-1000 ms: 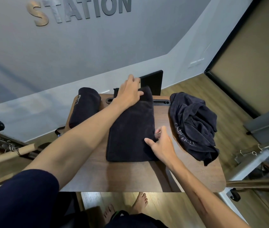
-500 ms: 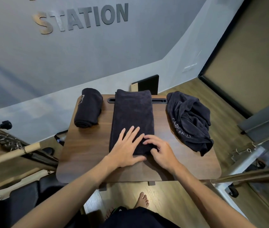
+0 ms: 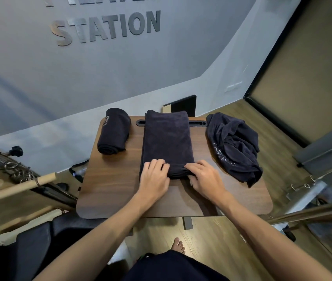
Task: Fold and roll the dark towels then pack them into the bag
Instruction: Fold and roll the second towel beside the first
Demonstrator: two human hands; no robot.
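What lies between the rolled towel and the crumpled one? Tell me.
The folded towel, lying flat under both hands at its near end, with bare table either side, in the head view.

We're seeing bare forearms, a bare foot (image 3: 178, 245), and we're wearing dark clothing (image 3: 173, 266) below.

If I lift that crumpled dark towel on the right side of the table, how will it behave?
The crumpled towel would probably go limp and drape, since it lies in loose folds. Its corner already hangs past the table edge, so a push may slide it off. It looks soft, not fragile.
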